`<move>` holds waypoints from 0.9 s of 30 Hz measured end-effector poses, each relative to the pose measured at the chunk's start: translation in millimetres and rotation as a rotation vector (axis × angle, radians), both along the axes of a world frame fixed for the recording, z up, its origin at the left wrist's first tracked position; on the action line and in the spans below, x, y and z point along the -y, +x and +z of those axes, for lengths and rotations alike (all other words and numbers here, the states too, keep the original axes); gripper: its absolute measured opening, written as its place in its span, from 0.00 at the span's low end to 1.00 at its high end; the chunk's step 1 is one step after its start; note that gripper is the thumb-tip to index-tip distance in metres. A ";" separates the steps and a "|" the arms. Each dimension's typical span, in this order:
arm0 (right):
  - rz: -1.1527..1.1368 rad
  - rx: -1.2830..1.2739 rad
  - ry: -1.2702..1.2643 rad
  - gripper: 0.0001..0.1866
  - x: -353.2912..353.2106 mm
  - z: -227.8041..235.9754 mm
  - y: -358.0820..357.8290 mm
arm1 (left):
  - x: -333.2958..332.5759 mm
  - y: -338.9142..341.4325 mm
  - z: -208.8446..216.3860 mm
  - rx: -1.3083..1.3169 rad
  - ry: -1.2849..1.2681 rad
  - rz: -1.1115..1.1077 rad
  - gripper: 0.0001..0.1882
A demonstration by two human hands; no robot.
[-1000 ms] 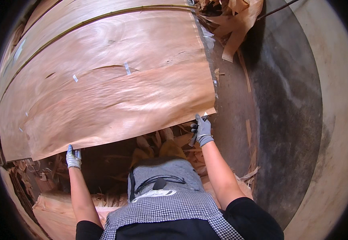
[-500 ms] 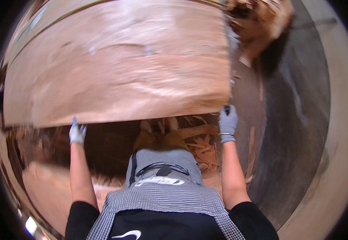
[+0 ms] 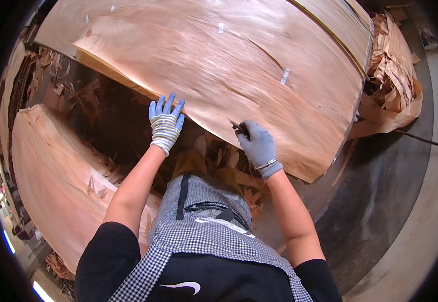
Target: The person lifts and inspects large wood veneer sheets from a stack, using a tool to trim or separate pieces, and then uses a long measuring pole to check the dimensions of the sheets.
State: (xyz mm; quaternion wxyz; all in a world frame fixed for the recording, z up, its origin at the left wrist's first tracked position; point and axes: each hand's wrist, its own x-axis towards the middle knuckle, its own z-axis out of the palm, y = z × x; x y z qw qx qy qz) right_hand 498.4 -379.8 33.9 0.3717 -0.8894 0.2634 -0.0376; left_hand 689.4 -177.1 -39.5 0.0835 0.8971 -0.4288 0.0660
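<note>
A wide sheet of thin wood veneer lies in front of me, its near edge slightly wavy and a long split running across it. My left hand, in a blue and striped glove, rests with spread fingers at the near edge. Over that same edge, further right, my right hand in a grey-blue glove is closed around a small black knife-like tool. The tool's tip points left above the veneer; its full shape is hidden by my fingers. White tape pieces are stuck on the sheet.
Another veneer stack lies at my lower left. Torn veneer scraps litter the dark gap below the sheet. A large bundle of veneer waste stands at the far right, near a thin dark rod.
My view has turned, so the veneer now slants down to the right. Both hands have come closer together along its near edge, the right one moving inward from the corner.
</note>
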 end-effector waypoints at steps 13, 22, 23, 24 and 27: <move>-0.730 -0.002 -0.202 0.09 77.4 -17.7 -86.0 | 3.6 35.1 14.2 0.100 -0.119 -0.255 0.22; -1.076 0.161 0.547 0.30 -6.0 -9.9 -186.0 | 59.7 83.7 84.0 -0.001 -0.150 -0.549 0.15; -1.050 0.175 0.632 0.30 -1.8 -9.4 -183.8 | 68.7 87.8 94.1 0.026 -0.124 -0.567 0.13; -1.054 0.294 0.666 0.28 2.8 -9.9 -179.6 | 77.6 92.3 103.2 0.017 -0.088 -0.545 0.11; -1.081 0.462 0.557 0.22 16.4 -9.9 -178.2 | 98.8 106.0 127.0 0.073 -0.035 -0.520 0.08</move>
